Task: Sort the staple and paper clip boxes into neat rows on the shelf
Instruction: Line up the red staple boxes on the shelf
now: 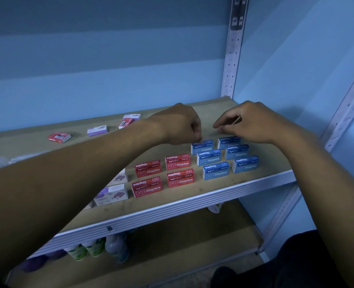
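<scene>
Head view: left hand (178, 125) pinches the rear blue staple box (202, 146); right hand (253, 123) hovers loosely curled just beside it.

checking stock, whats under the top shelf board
On the lower shelf, under the top shelf: green-labelled bottles, a clear bottle and purple items at left. The board covers their tops and anything farther back.

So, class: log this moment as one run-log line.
left hand: pinching back-left blue staple box | right hand: above back-right blue box | red boxes: in rows
</scene>
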The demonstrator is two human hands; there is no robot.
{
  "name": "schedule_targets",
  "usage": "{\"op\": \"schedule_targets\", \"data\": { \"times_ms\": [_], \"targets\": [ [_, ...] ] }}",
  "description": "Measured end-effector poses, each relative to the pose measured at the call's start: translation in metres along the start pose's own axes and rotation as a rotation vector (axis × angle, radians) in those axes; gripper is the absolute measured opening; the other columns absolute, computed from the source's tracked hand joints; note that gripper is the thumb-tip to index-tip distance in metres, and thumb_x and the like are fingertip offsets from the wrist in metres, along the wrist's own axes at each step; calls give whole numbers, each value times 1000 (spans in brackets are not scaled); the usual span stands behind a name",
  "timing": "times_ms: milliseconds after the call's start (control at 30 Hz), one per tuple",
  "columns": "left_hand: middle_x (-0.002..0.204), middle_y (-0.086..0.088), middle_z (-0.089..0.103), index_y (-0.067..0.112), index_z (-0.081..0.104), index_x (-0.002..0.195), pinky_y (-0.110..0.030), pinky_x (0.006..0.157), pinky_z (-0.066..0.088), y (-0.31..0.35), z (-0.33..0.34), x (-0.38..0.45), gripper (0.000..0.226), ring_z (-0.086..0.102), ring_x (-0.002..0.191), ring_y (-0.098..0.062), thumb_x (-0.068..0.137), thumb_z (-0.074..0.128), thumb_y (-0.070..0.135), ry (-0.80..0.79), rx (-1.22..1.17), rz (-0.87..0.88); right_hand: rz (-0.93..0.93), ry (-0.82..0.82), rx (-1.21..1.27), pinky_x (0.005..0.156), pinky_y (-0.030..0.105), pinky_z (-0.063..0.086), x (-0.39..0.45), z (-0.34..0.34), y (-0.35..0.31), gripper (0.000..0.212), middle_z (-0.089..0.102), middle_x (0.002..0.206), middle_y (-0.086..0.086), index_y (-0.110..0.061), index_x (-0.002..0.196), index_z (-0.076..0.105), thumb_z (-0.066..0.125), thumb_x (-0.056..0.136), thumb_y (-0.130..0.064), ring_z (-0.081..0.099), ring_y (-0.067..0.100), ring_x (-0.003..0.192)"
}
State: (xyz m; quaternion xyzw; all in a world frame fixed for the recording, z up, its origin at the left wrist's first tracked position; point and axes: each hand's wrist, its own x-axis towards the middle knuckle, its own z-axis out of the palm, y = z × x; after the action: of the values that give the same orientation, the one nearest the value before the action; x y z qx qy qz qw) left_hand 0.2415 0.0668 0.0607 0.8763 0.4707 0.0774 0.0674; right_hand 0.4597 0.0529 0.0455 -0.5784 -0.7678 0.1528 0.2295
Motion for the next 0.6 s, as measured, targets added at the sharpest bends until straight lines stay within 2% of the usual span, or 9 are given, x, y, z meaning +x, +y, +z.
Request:
{"op": "schedule_targets", "data": {
  "times_ms": [100, 400, 500, 600],
  "targets": [
    [105, 8, 71, 24, 75, 98, -31, 90, 51, -15, -5, -12, 24, 61, 101, -12, 92, 61, 41, 5, 9, -68, -32, -4, -9, 77, 10, 43, 8, 8, -13, 12, 74, 102, -15, -37, 98, 80, 74, 89, -31, 64, -3, 93],
    [107, 11, 69, 28, 73, 94, -38, 95, 51, -86, -23, -68, 16, 61, 104, -12, 87, 63, 39, 2, 32, -231, -92, -81, 4, 87, 19, 48, 35, 42, -79, 16, 72, 107, -15, -40, 104, 77, 70, 91, -36, 64, 3, 100],
    [114, 5, 68, 24, 73, 103, -33, 96, 49, -114, -31, -90, 22, 60, 107, -16, 87, 66, 38, 26, 79, -280, -126, -153, -34, 94, 28, 50, 47, 58, -100, 21, 68, 118, -13, -40, 112, 74, 67, 93, -36, 63, 9, 106],
    [117, 3, 67, 22, 71, 110, -25, 88, 45, -144, -40, -109, 30, 59, 104, -16, 85, 70, 39, 30, 106, -331, -174, -217, -97, 94, 31, 48, 63, 74, -122, 28, 64, 127, -9, -41, 121, 69, 67, 93, -35, 60, 11, 107]
  ]
}}
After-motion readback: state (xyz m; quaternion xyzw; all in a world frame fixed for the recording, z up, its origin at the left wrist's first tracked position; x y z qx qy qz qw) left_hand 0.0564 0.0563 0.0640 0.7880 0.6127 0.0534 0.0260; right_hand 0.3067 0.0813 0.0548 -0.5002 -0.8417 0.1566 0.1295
